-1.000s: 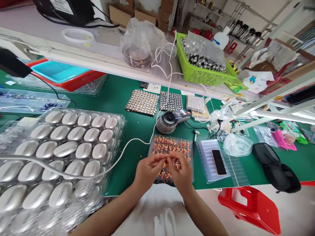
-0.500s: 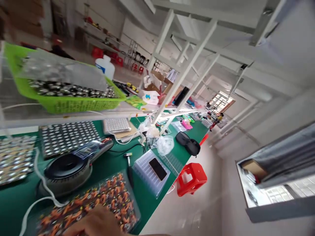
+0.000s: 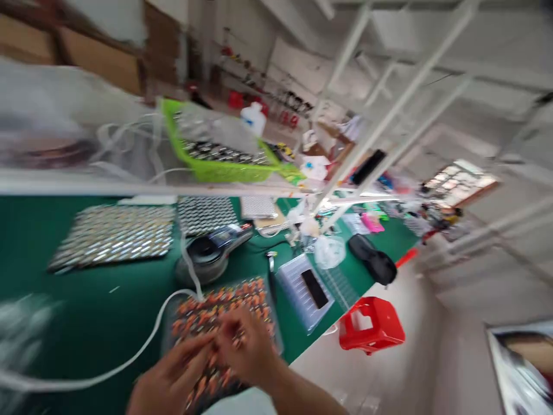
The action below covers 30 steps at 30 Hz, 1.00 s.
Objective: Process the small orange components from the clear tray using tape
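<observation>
A tray of small orange and dark pieces (image 3: 254, 294) lies on the green table, blurred by motion. Over its lower part my left hand (image 3: 173, 369) and my right hand (image 3: 246, 343) meet, fingertips together. Both hands have their fingers pinched, and whatever is between them is too small and smeared to name. Just behind the tray sits a dark round device with a handle (image 3: 207, 253), with a white cable (image 3: 159, 323) looping past it to the left. A small hammer (image 3: 271, 271) lies at the tray's right side.
A phone (image 3: 314, 288) rests on a clear plastic box (image 3: 298, 282). Sheets of shiny round pieces (image 3: 116, 233) lie at the back left. A green basket (image 3: 224, 171) stands on the shelf. A red stool (image 3: 384, 325) is beside the table, near a black case (image 3: 374, 259).
The view has swung left, so the scene sits further right. My left hand has come into view and meets my right hand over the tray.
</observation>
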Each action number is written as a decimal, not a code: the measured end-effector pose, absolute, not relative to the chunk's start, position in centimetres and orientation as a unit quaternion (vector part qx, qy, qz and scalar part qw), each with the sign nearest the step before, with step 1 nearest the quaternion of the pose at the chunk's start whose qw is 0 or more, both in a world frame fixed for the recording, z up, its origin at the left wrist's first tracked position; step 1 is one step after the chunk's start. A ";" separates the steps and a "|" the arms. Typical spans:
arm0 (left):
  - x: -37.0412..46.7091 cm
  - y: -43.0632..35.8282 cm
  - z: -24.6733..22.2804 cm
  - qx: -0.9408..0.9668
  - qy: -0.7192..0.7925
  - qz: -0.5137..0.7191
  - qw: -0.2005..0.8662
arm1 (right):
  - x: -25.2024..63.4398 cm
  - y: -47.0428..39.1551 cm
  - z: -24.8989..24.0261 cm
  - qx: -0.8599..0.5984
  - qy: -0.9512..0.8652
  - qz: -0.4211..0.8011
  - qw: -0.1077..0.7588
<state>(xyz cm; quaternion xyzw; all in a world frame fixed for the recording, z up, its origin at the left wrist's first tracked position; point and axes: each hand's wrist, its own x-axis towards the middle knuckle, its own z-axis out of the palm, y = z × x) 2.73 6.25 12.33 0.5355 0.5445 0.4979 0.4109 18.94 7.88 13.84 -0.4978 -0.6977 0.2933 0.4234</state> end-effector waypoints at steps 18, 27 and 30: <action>2.7 4.4 13.7 0.341 0.600 0.503 0.521 | 17.1 8.2 14.7 -0.468 -0.629 0.535 0.316; 2.6 4.2 13.2 0.390 0.602 0.492 0.493 | 17.1 8.2 14.4 -0.485 -0.604 0.543 0.325; 2.7 4.1 13.0 0.408 0.600 0.493 0.480 | 17.1 8.2 14.3 -0.492 -0.604 0.536 0.325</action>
